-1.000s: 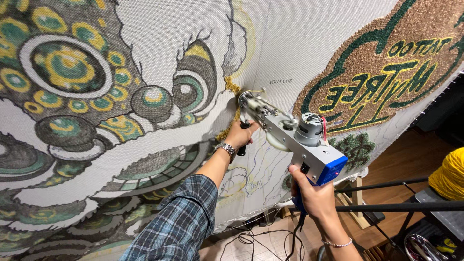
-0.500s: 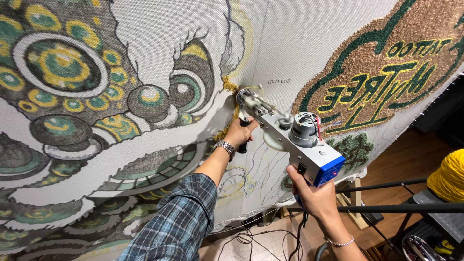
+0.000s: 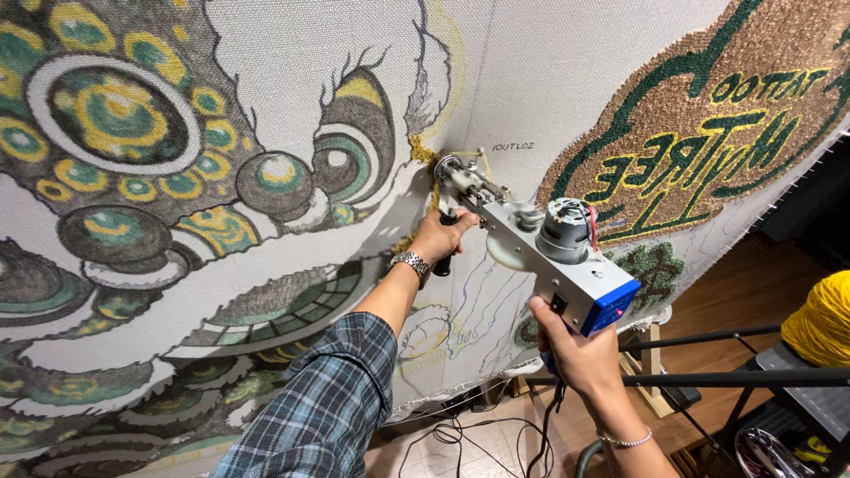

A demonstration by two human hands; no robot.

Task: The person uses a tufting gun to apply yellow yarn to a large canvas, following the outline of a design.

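1. Tufting gun [image 3: 531, 243]: held in both hands, needle end pressed to the stretched backing cloth [image 3: 531, 88] at 10 o'clock from the motor, beside a short run of yellow yarn [image 3: 423, 155].
2. Risk: if the nose lifts off or tilts, loops will likely fail to anchor (or the cloth could tear).
3. Risk: the power cord [image 3: 460, 438] hangs slack to the floor below; a snag could jerk the line off the drawn outline.
4. Left hand [image 3: 440, 235]: arm fully extended, plaid sleeve, wristwatch; grip clamped on the black front handle.
5. Right hand [image 3: 575, 354]: wrist bent upward, grip clamped on the rear handle under the blue housing.
6. Yellow yarn cone [image 3: 819, 319]: at 3 o'clock, well apart.
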